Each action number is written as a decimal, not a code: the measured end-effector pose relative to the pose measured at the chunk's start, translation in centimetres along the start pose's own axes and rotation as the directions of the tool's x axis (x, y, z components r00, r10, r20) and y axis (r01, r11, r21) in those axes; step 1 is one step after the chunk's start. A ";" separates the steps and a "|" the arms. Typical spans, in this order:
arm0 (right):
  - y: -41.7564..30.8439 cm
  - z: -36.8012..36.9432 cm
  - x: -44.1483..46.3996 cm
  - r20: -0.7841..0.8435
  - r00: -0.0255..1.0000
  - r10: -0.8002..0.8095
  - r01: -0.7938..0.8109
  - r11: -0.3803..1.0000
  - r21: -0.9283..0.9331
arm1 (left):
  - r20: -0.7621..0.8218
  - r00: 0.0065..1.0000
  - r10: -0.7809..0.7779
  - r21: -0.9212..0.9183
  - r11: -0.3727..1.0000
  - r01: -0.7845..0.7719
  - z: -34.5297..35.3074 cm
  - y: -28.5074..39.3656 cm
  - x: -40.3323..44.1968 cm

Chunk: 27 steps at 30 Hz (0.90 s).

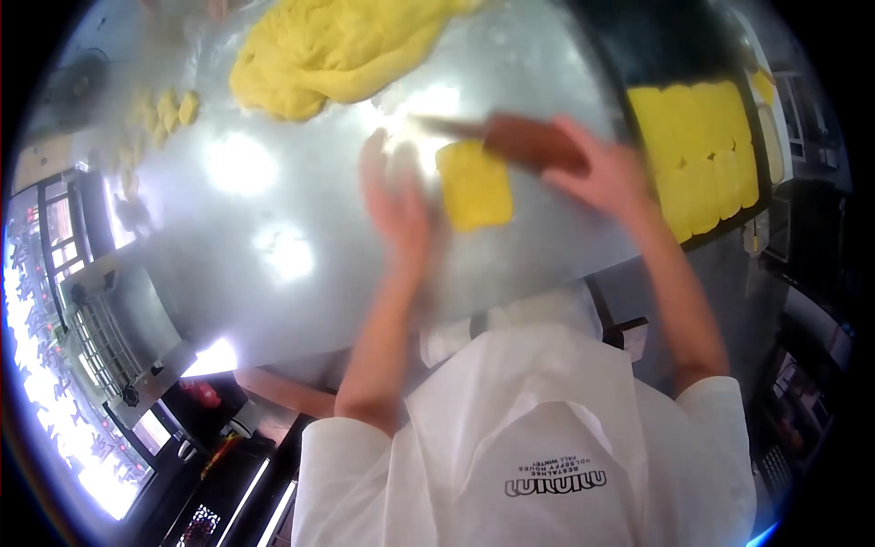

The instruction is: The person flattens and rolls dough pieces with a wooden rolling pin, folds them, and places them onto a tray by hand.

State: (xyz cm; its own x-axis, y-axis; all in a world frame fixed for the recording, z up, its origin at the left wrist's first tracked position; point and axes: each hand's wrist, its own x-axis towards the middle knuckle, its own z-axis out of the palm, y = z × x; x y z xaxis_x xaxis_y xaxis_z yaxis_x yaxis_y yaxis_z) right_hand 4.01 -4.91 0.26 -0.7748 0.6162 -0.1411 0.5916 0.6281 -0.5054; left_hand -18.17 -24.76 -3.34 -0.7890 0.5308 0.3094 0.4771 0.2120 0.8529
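Note:
A brown rolling pin (538,144) with a thinner end pointing left is in my right hand (602,169), whose fingers and thumb are closed around its right end. Just below the pin lies a flat, roughly square piece of yellow dough (477,187) on the metal table (319,210). The pin's lower side overlaps the dough's top edge in view. My left hand (394,196) is left of the dough piece, blurred, with its fingers stretched out and apart; nothing shows in it.
A large mound of yellow dough (337,55) lies at the back. Small dough lumps (169,111) sit at the far left. Rows of flattened yellow pieces (697,155) cover a dark tray (638,41) at the right. A metal machine with a grille (108,342) stands lower left.

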 end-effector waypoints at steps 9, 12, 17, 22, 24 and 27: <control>-3.5 3.4 1.2 0.109 0.975 -0.194 0.192 0.981 0.024 | 0.437 0.887 0.149 0.441 0.824 -0.356 -3.6 -4.6 0.2; -2.7 4.6 -0.8 0.014 0.949 -0.316 0.316 0.949 -0.002 | 0.415 0.903 0.112 0.455 0.834 -0.313 -4.0 -5.2 -3.1; -3.4 4.2 1.1 0.091 0.984 -0.154 0.145 0.984 0.103 | 0.424 0.899 0.107 0.489 0.808 -0.327 -3.4 -4.1 -0.7; -3.1 4.9 -2.9 -0.042 0.924 -0.381 0.381 0.925 -0.011 | 0.466 0.877 0.114 0.413 0.849 -0.330 -4.7 -4.8 -4.4; -3.5 4.4 -3.0 0.077 0.979 -0.190 0.185 0.980 0.067 | 0.436 0.890 0.135 0.389 0.863 -0.322 -4.4 -4.7 -4.2; -3.2 3.7 -0.7 0.117 0.989 0.087 -0.119 0.943 0.311 | 0.530 0.846 0.065 0.394 0.864 -0.313 -4.6 -2.3 0.5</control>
State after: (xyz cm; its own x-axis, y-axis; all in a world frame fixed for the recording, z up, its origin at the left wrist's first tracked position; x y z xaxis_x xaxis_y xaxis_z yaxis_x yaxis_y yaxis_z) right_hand 1.77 -9.13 -1.17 -0.7414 0.6084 -0.2830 0.5810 0.3711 -0.7243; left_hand -21.39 -28.76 -3.18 -0.4310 0.8974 0.0945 0.8120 0.3400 0.4744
